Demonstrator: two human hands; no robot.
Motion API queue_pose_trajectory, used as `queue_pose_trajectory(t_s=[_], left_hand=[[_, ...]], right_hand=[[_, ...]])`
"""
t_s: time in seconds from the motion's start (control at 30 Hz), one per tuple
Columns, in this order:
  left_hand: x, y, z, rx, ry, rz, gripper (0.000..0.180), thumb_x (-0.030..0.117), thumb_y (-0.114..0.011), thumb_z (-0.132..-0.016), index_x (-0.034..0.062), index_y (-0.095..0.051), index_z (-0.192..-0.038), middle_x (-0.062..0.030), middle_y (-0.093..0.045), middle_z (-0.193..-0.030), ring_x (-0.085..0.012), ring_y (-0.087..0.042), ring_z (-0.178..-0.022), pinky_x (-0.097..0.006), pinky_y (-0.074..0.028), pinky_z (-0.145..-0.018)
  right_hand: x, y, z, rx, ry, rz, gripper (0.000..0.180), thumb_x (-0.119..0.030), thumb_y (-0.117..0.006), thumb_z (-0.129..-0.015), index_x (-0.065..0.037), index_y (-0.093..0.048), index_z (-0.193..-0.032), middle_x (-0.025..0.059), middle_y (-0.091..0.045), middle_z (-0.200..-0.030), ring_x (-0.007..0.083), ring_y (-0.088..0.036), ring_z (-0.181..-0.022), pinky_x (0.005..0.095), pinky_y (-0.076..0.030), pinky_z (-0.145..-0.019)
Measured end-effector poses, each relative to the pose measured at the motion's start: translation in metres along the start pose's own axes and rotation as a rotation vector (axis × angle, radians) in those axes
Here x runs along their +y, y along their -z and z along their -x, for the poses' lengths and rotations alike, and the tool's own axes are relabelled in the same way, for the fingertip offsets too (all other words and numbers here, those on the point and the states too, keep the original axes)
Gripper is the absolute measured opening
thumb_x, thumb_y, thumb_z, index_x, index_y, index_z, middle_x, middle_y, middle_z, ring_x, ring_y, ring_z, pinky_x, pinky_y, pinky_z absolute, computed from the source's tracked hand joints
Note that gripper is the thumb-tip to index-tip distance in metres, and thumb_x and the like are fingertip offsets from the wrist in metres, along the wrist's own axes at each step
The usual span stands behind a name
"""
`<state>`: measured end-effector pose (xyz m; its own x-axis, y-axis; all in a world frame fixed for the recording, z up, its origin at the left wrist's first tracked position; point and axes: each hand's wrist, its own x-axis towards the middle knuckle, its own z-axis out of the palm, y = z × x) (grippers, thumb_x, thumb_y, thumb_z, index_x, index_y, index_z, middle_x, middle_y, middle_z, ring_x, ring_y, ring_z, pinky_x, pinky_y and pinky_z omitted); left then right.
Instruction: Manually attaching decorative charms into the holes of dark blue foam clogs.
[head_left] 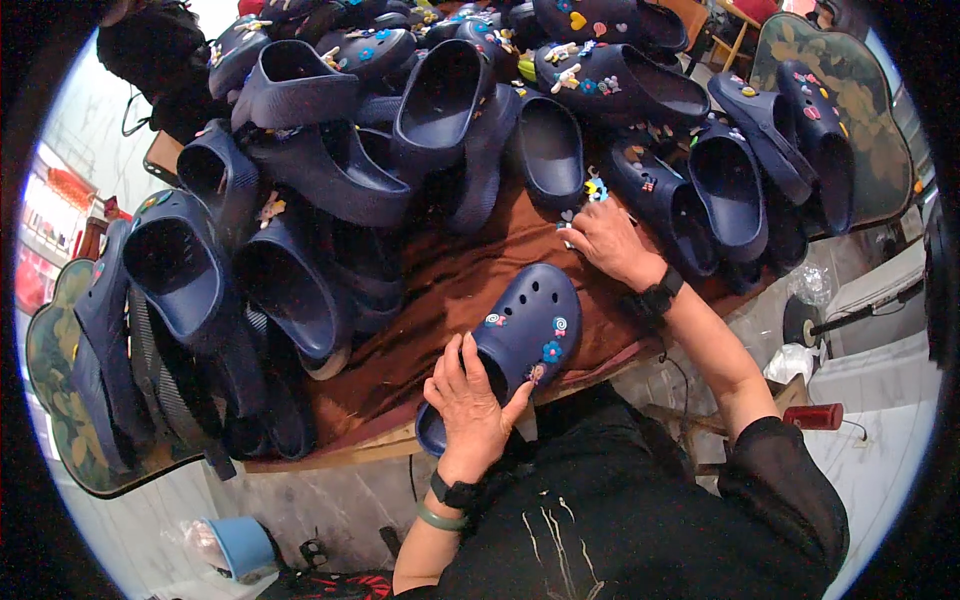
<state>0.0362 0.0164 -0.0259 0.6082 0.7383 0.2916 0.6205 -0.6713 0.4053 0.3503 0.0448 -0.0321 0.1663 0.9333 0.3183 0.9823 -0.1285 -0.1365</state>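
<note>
A navy clog (pixel 522 310) lies at the near edge of the brown cloth, toe pointing away and to the right. Its upper carries several charms, among them a blue flower charm (pixel 551 351), and some bare holes show near the toe. My left hand (pixel 468 400) grips the clog at its opening, fingers over the left side and thumb on the right. Farther off, my right hand (pixel 610 243) is bent down over small loose charms, its fingertips drawn together; what they hold is too small to make out. A yellow and blue charm (pixel 596 188) lies just beyond those fingers.
Navy clogs crowd the far and left sides, such as a stacked clog (pixel 330 180) and a leaning clog (pixel 175 265). More stand at the right, beside a patterned chair back (pixel 835 120). Brown cloth (pixel 440 280) covers the table. A blue bucket (pixel 240 545) stands below at the left.
</note>
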Motion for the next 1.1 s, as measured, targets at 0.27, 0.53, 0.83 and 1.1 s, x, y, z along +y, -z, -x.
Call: queue_pose_trajectory(t_s=[0.27,0.53,0.83,1.1], left_hand=[[0.001,-0.001,0.004,0.027,-0.021,-0.028,0.098,0.049,-0.07,-0.08,0.0001,-0.017,-0.147,-0.0216,-0.03,-0.145,-0.0369,-0.033,-0.128,-0.053,-0.025,-0.101],[0.0,-0.004,-0.002,-0.022,0.03,0.01,0.093,0.047,-0.063,-0.084,-0.0017,-0.015,-0.148,-0.0224,-0.027,-0.148,-0.0397,-0.029,-0.133,-0.053,-0.021,-0.107],[0.004,-0.001,-0.005,0.08,0.015,-0.124,0.097,0.06,-0.068,-0.079,-0.0026,-0.027,-0.141,-0.0218,-0.038,-0.138,-0.0386,-0.038,-0.124,-0.052,-0.028,-0.1],[0.002,-0.011,0.009,0.156,-0.006,-0.143,0.086,0.061,-0.068,-0.075,0.0037,-0.044,-0.134,-0.015,-0.048,-0.131,-0.0315,-0.045,-0.116,-0.05,-0.031,-0.092]], right_hand=[[-0.097,0.023,0.001,-0.337,0.703,-0.77,0.027,-0.028,-0.055,-0.094,-0.007,-0.063,-0.11,0.0112,-0.066,-0.105,0.0296,-0.059,-0.106,0.0427,-0.044,-0.09],[-0.116,-0.004,0.0,-0.191,0.41,-0.735,0.018,-0.021,-0.054,-0.094,-0.005,-0.062,-0.091,0.0155,-0.063,-0.086,0.0361,-0.06,-0.087,0.046,-0.048,-0.074],[-0.104,0.003,0.0,-0.189,0.601,-0.861,0.015,-0.017,-0.052,-0.093,-0.005,-0.061,-0.093,0.0182,-0.06,-0.086,0.0394,-0.056,-0.085,0.046,-0.045,-0.075],[-0.111,0.004,0.016,-0.131,0.516,-0.873,0.014,-0.02,-0.059,-0.092,-0.006,-0.057,-0.092,0.0122,-0.056,-0.087,0.0314,-0.053,-0.087,0.0418,-0.04,-0.077]])
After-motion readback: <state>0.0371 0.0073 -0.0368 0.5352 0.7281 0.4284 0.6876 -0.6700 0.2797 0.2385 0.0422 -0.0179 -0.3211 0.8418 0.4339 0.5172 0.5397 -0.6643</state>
